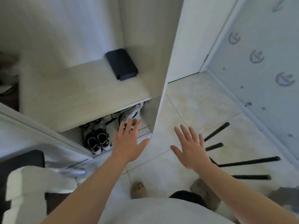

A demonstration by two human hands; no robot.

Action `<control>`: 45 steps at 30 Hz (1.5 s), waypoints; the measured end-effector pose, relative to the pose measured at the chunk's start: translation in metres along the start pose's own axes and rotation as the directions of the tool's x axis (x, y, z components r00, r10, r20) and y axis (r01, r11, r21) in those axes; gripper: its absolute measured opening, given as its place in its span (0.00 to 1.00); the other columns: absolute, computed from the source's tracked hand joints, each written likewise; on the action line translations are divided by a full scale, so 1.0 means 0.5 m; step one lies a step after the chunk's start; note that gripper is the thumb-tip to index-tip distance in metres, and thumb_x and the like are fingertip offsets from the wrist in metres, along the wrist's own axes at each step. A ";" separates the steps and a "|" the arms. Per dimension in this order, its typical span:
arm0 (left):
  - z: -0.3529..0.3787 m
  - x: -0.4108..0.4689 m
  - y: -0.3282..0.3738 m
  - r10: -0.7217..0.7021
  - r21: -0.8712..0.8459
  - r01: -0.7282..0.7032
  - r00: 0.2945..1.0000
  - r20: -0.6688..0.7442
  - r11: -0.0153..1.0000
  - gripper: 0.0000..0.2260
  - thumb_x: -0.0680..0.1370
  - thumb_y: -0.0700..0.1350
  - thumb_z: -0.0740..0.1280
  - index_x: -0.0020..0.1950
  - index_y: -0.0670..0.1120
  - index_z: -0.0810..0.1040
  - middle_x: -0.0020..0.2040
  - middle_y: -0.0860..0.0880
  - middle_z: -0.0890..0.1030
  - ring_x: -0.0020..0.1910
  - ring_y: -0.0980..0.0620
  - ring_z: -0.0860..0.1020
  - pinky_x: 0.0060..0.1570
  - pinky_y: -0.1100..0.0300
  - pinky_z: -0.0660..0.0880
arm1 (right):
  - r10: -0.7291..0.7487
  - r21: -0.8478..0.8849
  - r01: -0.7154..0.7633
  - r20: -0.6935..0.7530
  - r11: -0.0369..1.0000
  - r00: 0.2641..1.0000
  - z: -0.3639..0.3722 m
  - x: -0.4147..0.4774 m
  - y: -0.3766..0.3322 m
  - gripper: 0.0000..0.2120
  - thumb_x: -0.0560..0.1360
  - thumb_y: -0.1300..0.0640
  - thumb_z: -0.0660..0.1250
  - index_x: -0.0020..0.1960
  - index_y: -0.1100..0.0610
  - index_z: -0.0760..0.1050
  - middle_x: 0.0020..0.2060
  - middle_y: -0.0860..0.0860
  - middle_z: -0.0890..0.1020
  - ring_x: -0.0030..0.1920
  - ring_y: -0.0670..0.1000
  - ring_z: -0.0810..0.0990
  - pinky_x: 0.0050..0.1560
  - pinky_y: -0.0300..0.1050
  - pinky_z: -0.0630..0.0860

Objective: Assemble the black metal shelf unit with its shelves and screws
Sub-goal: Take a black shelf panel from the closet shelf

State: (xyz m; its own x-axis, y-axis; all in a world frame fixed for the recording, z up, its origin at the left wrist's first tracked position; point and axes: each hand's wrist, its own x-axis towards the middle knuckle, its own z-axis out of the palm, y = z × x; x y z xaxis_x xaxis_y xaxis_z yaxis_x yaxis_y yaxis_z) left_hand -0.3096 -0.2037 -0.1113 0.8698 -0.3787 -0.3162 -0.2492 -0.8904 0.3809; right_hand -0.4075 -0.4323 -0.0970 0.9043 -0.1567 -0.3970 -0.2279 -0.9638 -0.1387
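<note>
Your left hand [129, 143] and right hand [192, 149] are both spread, holding nothing. The black poles [249, 162] lie loose on the tiled floor [186, 102] to your right. Risk: your bare foot [138, 189] treads on one and it rolls.

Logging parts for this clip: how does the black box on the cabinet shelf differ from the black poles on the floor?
The black box is one flat rectangular block; the black poles are four long thin rods. The black box lies on the pale cabinet shelf; the black poles lie fanned out on the tiled floor. The black box shows whole; the right hand hides some ends of the black poles. Both are black.
</note>
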 end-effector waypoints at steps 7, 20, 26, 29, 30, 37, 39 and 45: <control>-0.064 0.079 -0.113 -0.218 -0.079 0.212 0.973 -0.071 0.974 0.37 0.78 0.71 0.55 0.82 0.58 0.46 0.83 0.52 0.43 0.81 0.46 0.40 0.78 0.41 0.43 | -0.219 0.013 0.219 0.026 0.976 0.975 -0.049 0.183 -0.138 0.39 0.76 0.30 0.37 0.82 0.45 0.36 0.82 0.46 0.39 0.82 0.55 0.37 0.80 0.60 0.41; -0.144 0.340 -0.218 -0.553 -0.267 0.533 0.833 0.003 0.803 0.37 0.78 0.70 0.56 0.82 0.57 0.49 0.83 0.51 0.47 0.81 0.45 0.44 0.78 0.44 0.48 | -0.246 0.207 0.224 0.086 0.952 0.965 -0.151 0.646 -0.308 0.32 0.85 0.41 0.51 0.83 0.49 0.42 0.83 0.49 0.44 0.82 0.55 0.43 0.79 0.57 0.51; -0.167 0.507 -0.258 -0.591 -0.570 0.544 0.797 0.123 0.616 0.36 0.79 0.65 0.60 0.82 0.51 0.55 0.82 0.48 0.57 0.80 0.46 0.53 0.78 0.48 0.52 | -0.135 0.160 0.121 0.079 0.980 0.988 -0.157 0.784 -0.363 0.32 0.85 0.42 0.50 0.83 0.51 0.41 0.83 0.51 0.43 0.82 0.57 0.43 0.79 0.58 0.51; -0.170 0.606 -0.281 -0.593 -0.705 0.517 0.787 0.169 0.485 0.35 0.80 0.63 0.63 0.81 0.50 0.58 0.80 0.47 0.61 0.78 0.46 0.61 0.76 0.49 0.58 | -0.092 0.096 0.086 0.063 0.992 0.994 -0.144 0.850 -0.368 0.32 0.85 0.43 0.51 0.83 0.51 0.42 0.83 0.52 0.44 0.82 0.58 0.44 0.79 0.59 0.52; -0.166 0.639 -0.289 -0.588 -0.737 0.510 0.786 0.190 0.444 0.35 0.79 0.63 0.63 0.81 0.50 0.58 0.80 0.47 0.62 0.78 0.46 0.62 0.76 0.50 0.59 | -0.086 0.071 0.082 0.056 0.994 0.995 -0.141 0.873 -0.368 0.32 0.85 0.43 0.51 0.83 0.51 0.42 0.83 0.52 0.44 0.82 0.58 0.45 0.79 0.59 0.53; -0.133 0.853 -0.335 -0.531 -0.814 0.473 0.809 0.251 0.337 0.35 0.80 0.61 0.64 0.81 0.46 0.59 0.79 0.45 0.63 0.76 0.46 0.64 0.73 0.53 0.61 | -0.056 -0.076 0.060 0.063 0.995 0.996 -0.130 1.038 -0.353 0.33 0.85 0.42 0.52 0.83 0.50 0.41 0.83 0.53 0.43 0.81 0.59 0.46 0.78 0.60 0.54; -0.128 0.903 -0.345 -0.528 -0.823 0.461 0.814 0.242 0.333 0.35 0.80 0.61 0.64 0.81 0.45 0.59 0.79 0.44 0.64 0.76 0.45 0.65 0.73 0.53 0.62 | -0.048 -0.077 0.055 0.094 0.996 0.994 -0.122 1.077 -0.339 0.34 0.85 0.42 0.53 0.83 0.50 0.41 0.83 0.53 0.42 0.82 0.59 0.45 0.78 0.60 0.55; -0.128 1.009 -0.347 -0.535 -0.845 0.422 0.821 0.202 0.328 0.28 0.81 0.57 0.64 0.76 0.42 0.68 0.72 0.42 0.73 0.70 0.42 0.72 0.71 0.49 0.68 | -0.051 -0.138 0.070 0.141 0.988 0.989 -0.109 1.152 -0.325 0.35 0.85 0.42 0.55 0.83 0.52 0.41 0.83 0.52 0.42 0.82 0.57 0.45 0.76 0.56 0.60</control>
State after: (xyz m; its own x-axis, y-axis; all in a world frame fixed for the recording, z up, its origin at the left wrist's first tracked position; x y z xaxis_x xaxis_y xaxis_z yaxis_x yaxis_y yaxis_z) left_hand 0.1996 -0.2242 -0.2812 0.7609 0.1142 -0.6388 0.6452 -0.2390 0.7257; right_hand 0.1699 -0.3775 -0.2538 0.8546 -0.0757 -0.5138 -0.1119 -0.9929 -0.0398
